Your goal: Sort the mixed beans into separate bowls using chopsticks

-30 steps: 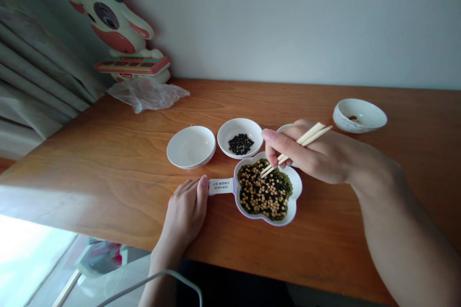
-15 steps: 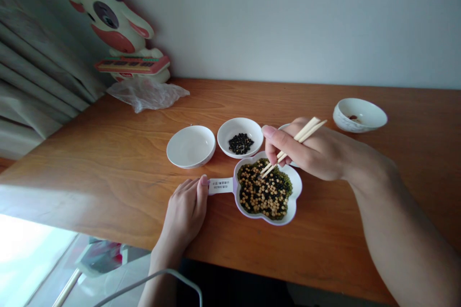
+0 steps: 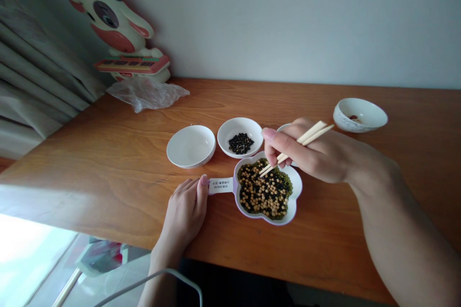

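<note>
My right hand [image 3: 306, 153] is closed around a pair of wooden chopsticks [image 3: 306, 138], whose tips reach down into mixed beans [image 3: 266, 189] of black, tan and green. These beans lie in a white, scalloped dish with a lilac rim and a labelled handle [image 3: 221, 185]. My left hand [image 3: 188, 206] grips the end of that handle. Just behind the dish stands a white bowl [image 3: 240, 124] with black beans at its bottom. To its left is another white bowl [image 3: 190, 146] with nothing visible inside. A third bowl [image 3: 284, 127] is mostly hidden behind my right hand.
A deeper white bowl [image 3: 360, 115] with a few reddish-brown bits stands at the back right. A cow-shaped toy keyboard [image 3: 133, 64] and a crumpled clear plastic bag [image 3: 149, 95] are at the back left. A grey cable [image 3: 154, 276] crosses in front of my left forearm.
The chopstick tips have shifted very slightly left among the beans, and the sticks' upper ends have dipped and moved right. My left hand and the dish stay where they were.
</note>
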Action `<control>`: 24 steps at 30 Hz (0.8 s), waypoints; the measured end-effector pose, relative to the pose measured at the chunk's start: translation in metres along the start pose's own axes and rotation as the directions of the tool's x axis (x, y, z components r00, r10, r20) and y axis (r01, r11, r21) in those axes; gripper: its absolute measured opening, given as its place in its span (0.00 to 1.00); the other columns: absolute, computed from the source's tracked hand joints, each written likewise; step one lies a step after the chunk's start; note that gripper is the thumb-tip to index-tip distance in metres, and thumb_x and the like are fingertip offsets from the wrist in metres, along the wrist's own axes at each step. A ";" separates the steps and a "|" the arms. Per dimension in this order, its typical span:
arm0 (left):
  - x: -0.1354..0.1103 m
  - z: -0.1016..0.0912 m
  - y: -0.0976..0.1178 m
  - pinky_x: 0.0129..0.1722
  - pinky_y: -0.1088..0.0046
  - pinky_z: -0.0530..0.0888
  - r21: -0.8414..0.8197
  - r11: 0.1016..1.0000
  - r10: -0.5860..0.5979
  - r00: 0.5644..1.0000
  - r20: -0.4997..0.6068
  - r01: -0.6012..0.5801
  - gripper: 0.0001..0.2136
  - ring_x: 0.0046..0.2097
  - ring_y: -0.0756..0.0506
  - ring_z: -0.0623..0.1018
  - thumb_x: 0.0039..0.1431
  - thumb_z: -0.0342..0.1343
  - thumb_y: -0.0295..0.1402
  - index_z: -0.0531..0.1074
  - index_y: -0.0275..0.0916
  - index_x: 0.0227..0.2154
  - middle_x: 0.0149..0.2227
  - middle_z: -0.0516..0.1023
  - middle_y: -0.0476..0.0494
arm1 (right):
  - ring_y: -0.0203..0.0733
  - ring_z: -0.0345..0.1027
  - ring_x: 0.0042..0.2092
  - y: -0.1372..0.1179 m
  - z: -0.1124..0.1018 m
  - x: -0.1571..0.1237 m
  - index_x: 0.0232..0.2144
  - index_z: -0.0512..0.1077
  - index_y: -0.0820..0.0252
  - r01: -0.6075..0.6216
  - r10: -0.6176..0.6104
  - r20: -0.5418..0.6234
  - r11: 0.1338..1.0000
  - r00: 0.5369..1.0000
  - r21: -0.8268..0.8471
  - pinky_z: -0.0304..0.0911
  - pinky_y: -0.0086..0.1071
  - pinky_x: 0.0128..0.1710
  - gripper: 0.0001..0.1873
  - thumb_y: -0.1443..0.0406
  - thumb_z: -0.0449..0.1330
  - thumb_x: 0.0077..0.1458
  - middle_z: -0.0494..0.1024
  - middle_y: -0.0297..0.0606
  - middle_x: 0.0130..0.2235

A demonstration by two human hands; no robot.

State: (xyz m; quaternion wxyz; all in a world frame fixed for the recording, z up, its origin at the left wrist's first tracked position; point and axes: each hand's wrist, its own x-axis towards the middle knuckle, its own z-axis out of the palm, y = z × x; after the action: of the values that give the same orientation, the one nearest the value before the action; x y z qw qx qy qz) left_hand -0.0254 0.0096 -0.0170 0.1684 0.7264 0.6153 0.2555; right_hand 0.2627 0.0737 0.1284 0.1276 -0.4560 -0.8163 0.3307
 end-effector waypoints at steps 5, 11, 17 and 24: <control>0.000 -0.002 0.002 0.38 0.68 0.68 -0.020 1.000 -0.001 1.000 0.004 0.001 0.20 0.33 0.45 0.74 0.77 0.41 0.40 0.64 0.42 0.26 0.30 0.76 0.45 | 0.37 0.65 0.26 0.001 0.000 0.000 0.27 0.75 0.59 -0.045 0.045 0.028 0.999 0.999 -0.011 0.56 0.36 0.31 0.39 0.41 0.39 0.70 0.77 0.36 0.25; 0.000 -0.001 0.003 0.38 0.67 0.67 -0.021 1.000 -0.008 1.000 -0.002 0.008 0.21 0.32 0.45 0.73 0.77 0.41 0.39 0.64 0.42 0.26 0.29 0.75 0.46 | 0.38 0.63 0.24 0.001 -0.002 -0.002 0.26 0.76 0.59 -0.088 0.091 0.050 0.994 0.995 -0.059 0.55 0.37 0.28 0.40 0.40 0.39 0.69 0.73 0.36 0.22; 0.000 -0.001 0.004 0.38 0.67 0.67 -0.022 1.000 0.003 1.000 0.000 -0.003 0.20 0.32 0.45 0.73 0.77 0.40 0.39 0.64 0.42 0.26 0.30 0.76 0.46 | 0.39 0.67 0.28 0.007 -0.002 0.000 0.27 0.76 0.58 0.002 0.005 0.042 0.983 0.999 -0.183 0.55 0.37 0.32 0.30 0.50 0.46 0.72 0.77 0.36 0.26; 0.000 0.000 0.005 0.38 0.67 0.67 -0.021 1.000 0.021 1.000 0.003 -0.021 0.20 0.32 0.46 0.72 0.77 0.40 0.39 0.63 0.42 0.27 0.29 0.75 0.47 | 0.39 0.65 0.29 0.007 0.001 -0.002 0.23 0.73 0.57 0.022 -0.010 0.048 0.970 0.999 -0.240 0.53 0.36 0.31 0.27 0.48 0.54 0.68 0.77 0.36 0.26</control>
State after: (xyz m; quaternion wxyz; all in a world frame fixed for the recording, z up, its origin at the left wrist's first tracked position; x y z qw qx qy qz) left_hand -0.0213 0.0087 -0.0140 0.1744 0.7314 0.6047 0.2624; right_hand 0.2678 0.0736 0.1234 0.0552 -0.4538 -0.8568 0.2387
